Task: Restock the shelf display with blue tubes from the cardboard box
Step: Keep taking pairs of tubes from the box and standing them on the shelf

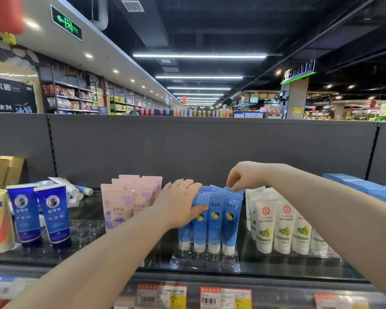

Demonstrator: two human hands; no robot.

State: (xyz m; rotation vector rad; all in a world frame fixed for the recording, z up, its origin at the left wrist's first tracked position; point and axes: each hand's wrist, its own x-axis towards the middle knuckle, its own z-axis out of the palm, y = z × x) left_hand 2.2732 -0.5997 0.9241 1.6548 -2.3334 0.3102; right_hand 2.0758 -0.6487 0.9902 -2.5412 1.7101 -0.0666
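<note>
Blue tubes (pixel 216 217): soft light-blue plastic squeeze tubes with white caps stand cap-down in tight rows, in a clear plastic tray (pixel 205 262) on the dark glossy supermarket shelf (pixel 87 210).
Neighbours: pale pink flat-topped tubes (pixel 120 204) stand just beside them on one side, and white tubes printed with green olives (pixel 283 226) on the other.
Left hand (pixel 181 204): fingers lie nearly straight across the crimped tops at the row's left end, with the thumb pressed on the face of the front tube. It steadies the row rather than clasping it.
Right hand (pixel 245 175): the wrist arches above the back right of the rows, and the fingertips pinch the flat crimped top of one tube there.
Cardboard box: out of view.
Stage: a tube appears to be getting seated among the others. The tray already looks close to full.
Handling: the tubes look light and pliable, with smooth, probably slippery printed skin. Balanced on narrow caps, a row could topple like dominoes if knocked.
Where to hold: the stiff crimped end gives the surest pinch and keeps the fingers clear of neighbouring tubes. Squeezing the soft body risks denting it.
Risk: pushing one more into a crowded row may tip the front tubes towards the shelf edge.
</note>
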